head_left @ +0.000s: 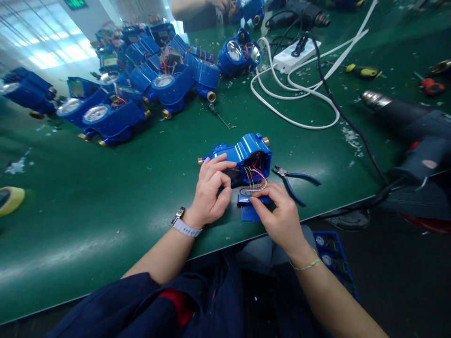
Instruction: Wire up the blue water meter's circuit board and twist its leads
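A blue water meter [243,152] with brass ends lies on its side on the green table, its open housing showing red, yellow and white wires [256,177]. The stretched fingers of my left hand [213,192] rest on the meter's near side, with the thumb and index finger curved toward each other. My right hand [280,211] pinches a blue cylindrical part [244,200] at the end of the wires; its fingers partly hide it. Below that part is a flat blue piece [250,215]. Blue-handled cutters [298,176] lie open to the right of the meter.
Several blue meters [172,84] crowd the back left. A small screwdriver [219,115] lies before them. A power strip [296,55] with white cable is at the back, a heat gun [419,126] on the right. Yellow tape [12,201] is far left. Another person works opposite.
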Available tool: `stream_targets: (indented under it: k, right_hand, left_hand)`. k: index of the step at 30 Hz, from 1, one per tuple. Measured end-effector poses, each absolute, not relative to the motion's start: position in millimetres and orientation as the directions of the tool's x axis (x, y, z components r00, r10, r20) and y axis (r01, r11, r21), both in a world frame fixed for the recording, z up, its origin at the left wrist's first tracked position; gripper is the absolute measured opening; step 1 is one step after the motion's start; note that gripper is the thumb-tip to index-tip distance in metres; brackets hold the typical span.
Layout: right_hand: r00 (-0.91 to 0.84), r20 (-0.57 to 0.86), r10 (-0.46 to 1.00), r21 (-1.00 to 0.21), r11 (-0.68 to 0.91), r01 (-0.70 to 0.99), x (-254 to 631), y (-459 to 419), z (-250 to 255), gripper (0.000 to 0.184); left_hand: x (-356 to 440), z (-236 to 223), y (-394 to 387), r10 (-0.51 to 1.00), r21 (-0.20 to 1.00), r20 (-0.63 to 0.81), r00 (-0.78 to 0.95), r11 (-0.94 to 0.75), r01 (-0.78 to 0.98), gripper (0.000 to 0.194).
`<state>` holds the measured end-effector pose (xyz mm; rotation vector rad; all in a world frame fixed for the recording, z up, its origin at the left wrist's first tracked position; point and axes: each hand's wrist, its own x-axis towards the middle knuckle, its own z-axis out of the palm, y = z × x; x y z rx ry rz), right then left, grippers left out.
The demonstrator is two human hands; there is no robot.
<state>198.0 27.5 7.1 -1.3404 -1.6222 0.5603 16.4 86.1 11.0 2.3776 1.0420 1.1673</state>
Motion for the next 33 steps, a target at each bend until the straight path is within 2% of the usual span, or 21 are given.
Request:
stream_targets:
  k: [4, 8, 12, 17, 33]
  right_hand:
    - [-0.01, 0.352, 0.936, -0.83, 0.317, 0.458, 204.1, 26.2, 9.3, 0.014]
    - [-0.018, 0.347, 0.938, -0.818, 0.312, 0.484, 203.5, 26.0, 8.7, 0.006]
    - [-0.025, 0.321, 0.947, -0.787, 0.281, 0.549, 196.9, 28.1, 6.5, 0.012]
    - [-0.039, 0.332, 0.943, -0.75, 0.288, 0.595, 189.6, 31.7, 5.2, 0.012]
    - [-0.034, 0.373, 0.927, -0.709, 0.309, 0.634, 184.3, 34.2, 2.0, 0.011]
  left_hand:
    - [13.4, 13.8, 87.6, 0.7, 0.525, 0.573, 0.426, -0.713, 0.465, 0.024]
    - [17.8, 10.6, 86.5, 0.695, 0.463, 0.562, 0.449, -0.714, 0.526, 0.006]
    - [21.6, 5.3, 86.2, 0.691, 0.431, 0.537, 0.483, -0.717, 0.548, 0.015]
    - [20.5, 6.0, 87.2, 0.699, 0.452, 0.51, 0.502, -0.714, 0.535, 0.006]
    - [20.0, 10.4, 86.6, 0.705, 0.443, 0.459, 0.54, -0.709, 0.549, 0.001]
